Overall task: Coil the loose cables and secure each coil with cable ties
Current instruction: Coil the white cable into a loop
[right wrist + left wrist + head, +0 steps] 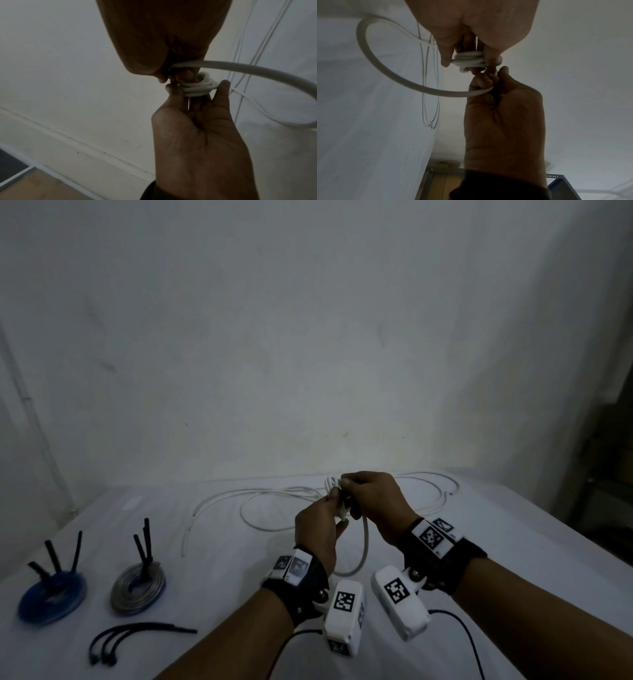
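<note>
White cable [274,494] sits mid-air over the middle of the tabletop [496,542], a few tight turns of it wound round the fingers [221,92] of the right hand [373,505], whose thumb pinches the bundle, the rest trailing in loose loops across the far side. Left hand [320,529] meets it from the near side, grip curled round the strand feeding the bundle (one slack loop hangs below both hands). Near left: blue coil [51,597] and grey coil [138,590], each already tied, plus spare black cable ties [137,633].
</note>
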